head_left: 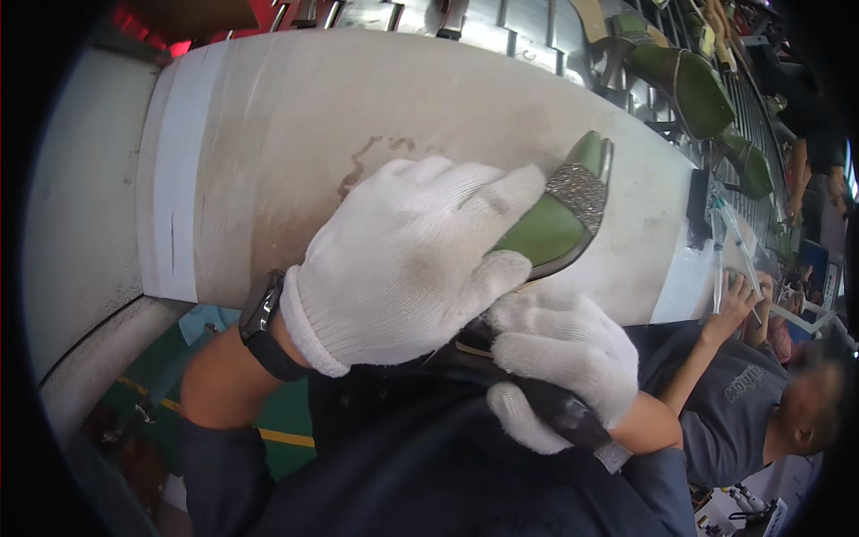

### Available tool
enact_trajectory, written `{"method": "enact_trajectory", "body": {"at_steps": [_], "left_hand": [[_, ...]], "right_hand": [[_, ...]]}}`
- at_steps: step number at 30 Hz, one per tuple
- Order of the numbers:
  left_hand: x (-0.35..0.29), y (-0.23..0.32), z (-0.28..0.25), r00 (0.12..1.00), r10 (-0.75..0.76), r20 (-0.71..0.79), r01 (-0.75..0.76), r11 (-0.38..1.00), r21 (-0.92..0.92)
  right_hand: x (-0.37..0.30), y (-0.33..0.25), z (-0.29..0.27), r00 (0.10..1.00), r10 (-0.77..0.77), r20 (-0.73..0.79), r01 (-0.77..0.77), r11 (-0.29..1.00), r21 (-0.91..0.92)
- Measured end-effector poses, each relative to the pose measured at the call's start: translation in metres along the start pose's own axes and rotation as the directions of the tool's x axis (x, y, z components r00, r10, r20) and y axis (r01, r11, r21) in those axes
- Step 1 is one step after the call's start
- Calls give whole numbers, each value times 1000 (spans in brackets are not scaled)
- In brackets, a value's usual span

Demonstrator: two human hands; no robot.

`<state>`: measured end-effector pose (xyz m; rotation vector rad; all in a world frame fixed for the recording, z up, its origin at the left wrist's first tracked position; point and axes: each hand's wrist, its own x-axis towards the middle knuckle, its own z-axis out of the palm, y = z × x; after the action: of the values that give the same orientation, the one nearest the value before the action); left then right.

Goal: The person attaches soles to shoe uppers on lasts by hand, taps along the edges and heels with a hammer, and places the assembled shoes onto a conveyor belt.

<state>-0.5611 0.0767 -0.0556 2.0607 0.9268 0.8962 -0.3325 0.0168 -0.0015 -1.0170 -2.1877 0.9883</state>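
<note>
My left hand (412, 242), in a white knit glove, lies over a green shoe (542, 225), its fingers and thumb closed on it. The shoe has a sparkling band (577, 194) across it and a dark edge along its side. Much of the shoe is hidden beneath the glove. Just below, my gloved right hand (568, 353) is wrapped round a dark, rounded, handle-like object (565, 412). Its far end disappears between the two hands, so its kind is not clear.
The pale worktop (295, 116) has tape strips and brown stains. Beyond it, a metal-slatted rack or conveyor (528, 27) carries more green shoes (689, 85). At the right, a co-worker (725, 403) sits close by, hands raised near thin clear strips (729, 242).
</note>
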Motion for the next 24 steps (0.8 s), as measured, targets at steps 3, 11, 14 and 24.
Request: {"method": "enact_trajectory", "body": {"at_steps": [3, 11, 14, 24], "left_hand": [[3, -1, -1, 1000, 10, 6, -10, 1000, 9], [23, 27, -11, 965, -185, 183, 162, 978, 133], [45, 43, 5, 916, -343, 210, 291, 926, 242], [51, 43, 26, 943, -315, 110, 286, 932, 225]], "right_hand": [[4, 1, 6, 991, -61, -120, 58, 998, -21], [-17, 16, -8, 944, 44, -327, 44, 965, 257], [-32, 13, -36, 844, 273, -462, -52, 898, 437], [5, 47, -61, 898, 367, -244, -220, 852, 475]]}}
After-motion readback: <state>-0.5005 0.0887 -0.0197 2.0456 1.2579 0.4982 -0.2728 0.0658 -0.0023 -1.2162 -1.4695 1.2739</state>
